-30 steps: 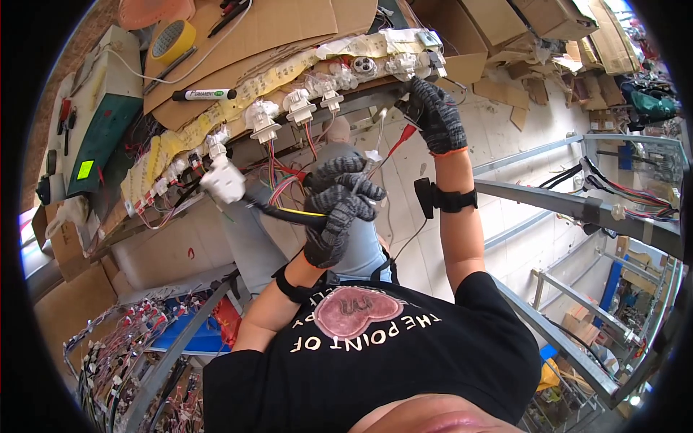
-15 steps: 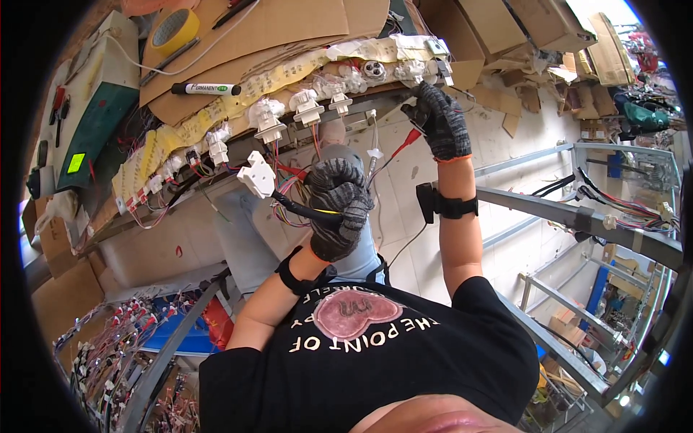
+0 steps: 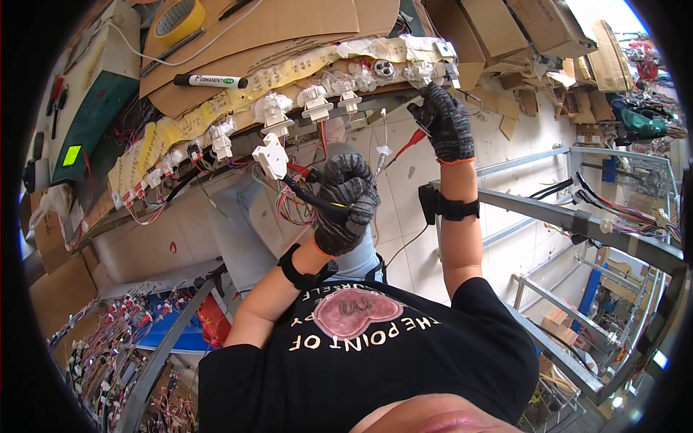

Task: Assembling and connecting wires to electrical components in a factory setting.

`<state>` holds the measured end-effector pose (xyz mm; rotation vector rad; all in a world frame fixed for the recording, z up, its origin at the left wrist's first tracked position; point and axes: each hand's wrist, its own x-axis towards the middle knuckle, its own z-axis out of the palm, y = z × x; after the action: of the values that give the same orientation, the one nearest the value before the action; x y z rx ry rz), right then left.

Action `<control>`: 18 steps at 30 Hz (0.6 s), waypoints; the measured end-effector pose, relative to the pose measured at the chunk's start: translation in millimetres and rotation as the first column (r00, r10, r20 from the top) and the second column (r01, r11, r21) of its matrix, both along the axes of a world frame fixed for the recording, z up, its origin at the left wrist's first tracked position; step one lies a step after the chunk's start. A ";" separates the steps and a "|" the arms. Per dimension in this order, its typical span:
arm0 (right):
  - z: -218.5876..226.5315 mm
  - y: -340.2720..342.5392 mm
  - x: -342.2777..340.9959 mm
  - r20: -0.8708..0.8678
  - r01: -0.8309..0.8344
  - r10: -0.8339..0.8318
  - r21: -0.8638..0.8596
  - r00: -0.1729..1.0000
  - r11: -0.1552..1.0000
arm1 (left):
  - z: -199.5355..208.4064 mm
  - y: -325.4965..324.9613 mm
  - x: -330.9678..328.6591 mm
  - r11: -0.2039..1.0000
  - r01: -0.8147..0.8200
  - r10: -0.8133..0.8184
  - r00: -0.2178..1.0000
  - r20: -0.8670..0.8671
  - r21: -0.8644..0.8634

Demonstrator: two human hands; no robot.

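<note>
My left hand (image 3: 348, 198), in a grey-black knit glove, is closed around a black-sleeved wire bundle (image 3: 307, 193). A white plug connector (image 3: 271, 156) sticks out from the bundle's end, to the left of the fist. Coloured wires hang beside that hand, and part of a red clip (image 3: 310, 174) shows behind it. My right hand (image 3: 445, 124), gloved alike, is raised with bent fingers at the right end of the connector board (image 3: 289, 76). Its fingertips are by a white connector (image 3: 421, 73); what they grip is hidden. A red clip lead (image 3: 412, 139) reaches toward its palm.
Along the board's front edge sit several white sockets (image 3: 315, 104). Behind it lie a black marker (image 3: 210, 81), yellow tape roll (image 3: 180, 23) and cardboard (image 3: 289, 18). A green tester (image 3: 94, 119) stands left. A metal frame (image 3: 548, 203) is on the right; wire harnesses (image 3: 108, 361) hang lower left.
The white plug connector has moved slightly up and to the right, with my left fist still around its wires. My right hand stays at the board's right end. The whole view has shifted a little.
</note>
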<state>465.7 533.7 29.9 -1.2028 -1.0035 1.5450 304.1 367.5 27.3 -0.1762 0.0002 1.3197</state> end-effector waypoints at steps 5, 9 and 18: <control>-3.9 1.0 -4.6 -0.037 0.015 -0.013 0.075 0.999 0.997 | -12.0 -0.3 4.9 0.997 -0.076 0.076 0.995 0.063 -0.010; -9.7 9.8 0.4 -0.063 0.084 -0.080 0.057 0.995 0.995 | -2.8 8.9 10.0 0.995 -0.099 0.082 0.925 -0.370 -0.026; 18.8 -3.9 -9.7 0.209 -0.097 0.106 -0.054 0.972 0.994 | -41.9 45.1 42.3 0.867 -0.061 0.480 0.373 -0.794 0.495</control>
<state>456.0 529.7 48.7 -1.3877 -1.1912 1.5471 346.5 412.6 -14.6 0.9845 0.6795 1.5852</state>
